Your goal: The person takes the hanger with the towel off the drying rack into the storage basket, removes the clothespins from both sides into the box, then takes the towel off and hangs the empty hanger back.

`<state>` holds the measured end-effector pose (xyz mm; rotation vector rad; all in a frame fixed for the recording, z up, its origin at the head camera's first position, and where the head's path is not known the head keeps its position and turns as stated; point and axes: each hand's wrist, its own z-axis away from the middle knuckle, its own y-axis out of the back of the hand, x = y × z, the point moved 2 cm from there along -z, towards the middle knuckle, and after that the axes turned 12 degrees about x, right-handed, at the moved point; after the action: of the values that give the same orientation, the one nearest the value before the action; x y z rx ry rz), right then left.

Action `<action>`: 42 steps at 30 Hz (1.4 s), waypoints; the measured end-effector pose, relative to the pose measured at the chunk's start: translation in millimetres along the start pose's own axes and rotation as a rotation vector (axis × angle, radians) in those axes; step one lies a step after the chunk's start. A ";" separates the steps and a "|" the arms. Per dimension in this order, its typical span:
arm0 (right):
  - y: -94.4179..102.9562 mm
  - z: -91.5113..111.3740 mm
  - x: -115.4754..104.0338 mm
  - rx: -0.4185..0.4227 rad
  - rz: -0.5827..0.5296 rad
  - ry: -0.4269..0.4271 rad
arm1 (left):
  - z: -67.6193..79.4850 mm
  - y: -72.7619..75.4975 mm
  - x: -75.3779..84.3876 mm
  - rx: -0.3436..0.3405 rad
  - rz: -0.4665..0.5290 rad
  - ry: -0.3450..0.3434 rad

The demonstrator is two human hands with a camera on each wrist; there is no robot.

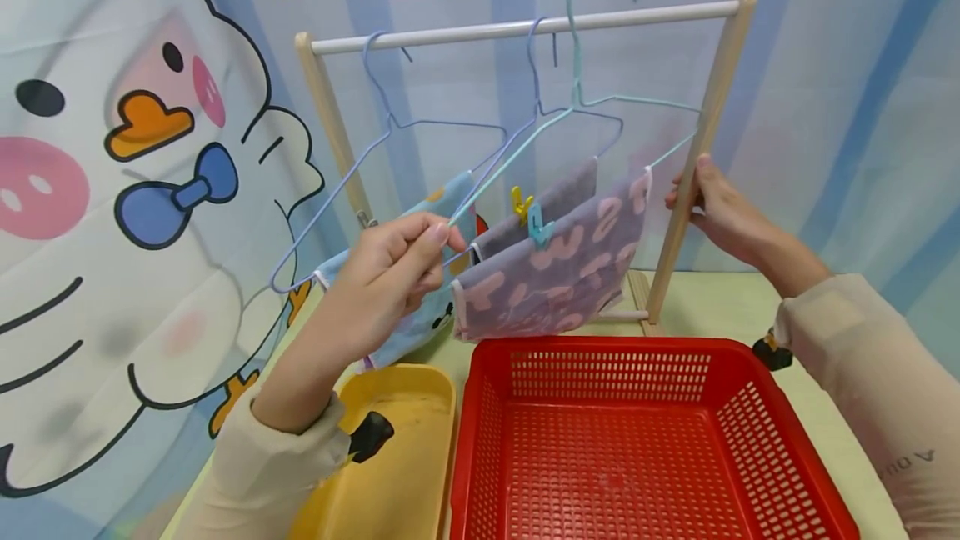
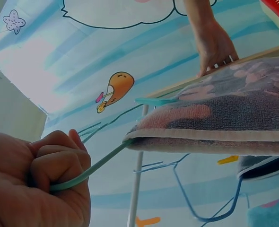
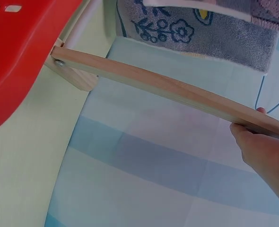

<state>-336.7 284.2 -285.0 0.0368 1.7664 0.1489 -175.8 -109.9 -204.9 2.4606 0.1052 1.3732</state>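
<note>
My left hand (image 1: 386,273) grips the lower left corner of a mint-green clothes hanger (image 1: 577,65), fingers curled round the wire. Its hook rises above the white rod (image 1: 480,32) and overlaps it in the head view. Over the hanger's bottom bar is folded a purple towel with pink patterns (image 1: 555,282), held by a blue clip (image 1: 537,227). My right hand (image 1: 723,211) holds the rack's right wooden post (image 1: 682,215), fingers and thumb on either side. In the right wrist view the post (image 3: 163,85) runs down to its foot.
Two periwinkle hangers hang on the rod, one with a grey towel (image 1: 573,192) and yellow clip (image 1: 521,205), the other with a light blue towel (image 1: 408,336). A red basket (image 1: 615,346) stands in front, beside a yellow tray (image 1: 447,415). A duck-print cloth (image 1: 172,273) hangs behind.
</note>
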 end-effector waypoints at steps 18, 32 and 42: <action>17.6 7.1 -7.0 0.032 -0.110 -0.097 | 13.8 15.3 20.9 0.001 0.008 -0.121; 40.7 39.5 -2.2 0.092 0.204 -0.102 | 23.9 14.6 33.0 -0.048 -0.009 -0.149; 57.9 90.7 9.2 0.091 0.490 -0.074 | 31.7 10.2 33.9 -0.141 0.022 -0.157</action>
<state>-253.1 349.9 -304.4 0.5359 1.6614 0.4154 -131.9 -119.8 -189.5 2.4461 -0.0527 1.1493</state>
